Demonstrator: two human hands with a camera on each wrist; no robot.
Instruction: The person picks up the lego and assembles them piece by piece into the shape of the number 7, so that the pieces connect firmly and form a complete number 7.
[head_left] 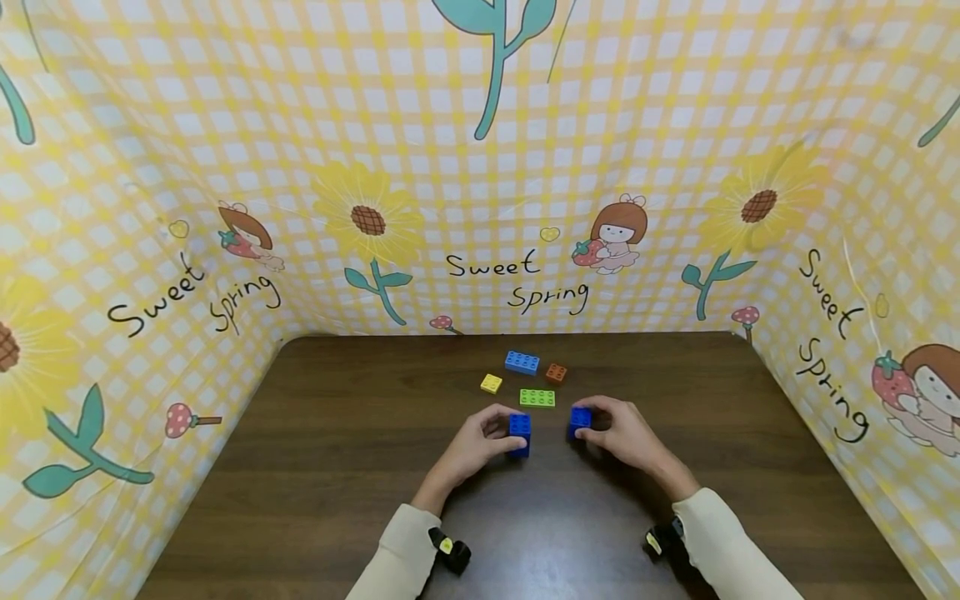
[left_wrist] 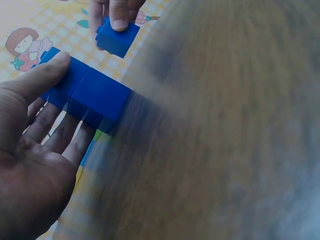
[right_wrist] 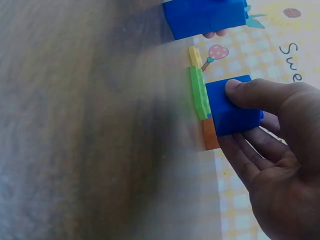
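Observation:
My left hand [head_left: 477, 442] pinches a stack of two dark blue toy building bricks [head_left: 519, 437] between thumb and fingers. In the left wrist view, a seam divides the blue stack [left_wrist: 97, 95], and the thumb lies on its upper brick. To the right, my right hand [head_left: 626, 432] grips a single dark blue brick [head_left: 579, 422], studs up. The right wrist view shows the thumb on one side of that single brick [right_wrist: 232, 112] and the fingers behind it. A gap separates the stack from the single brick.
Beyond the hands lie a lime green brick [head_left: 537, 398], a yellow brick [head_left: 491, 383], a lighter blue brick [head_left: 522, 362] and a brown-orange brick [head_left: 557, 372]. The dark wooden table [head_left: 360, 417] is bordered by a yellow checked cloth [head_left: 480, 192] at the back and sides.

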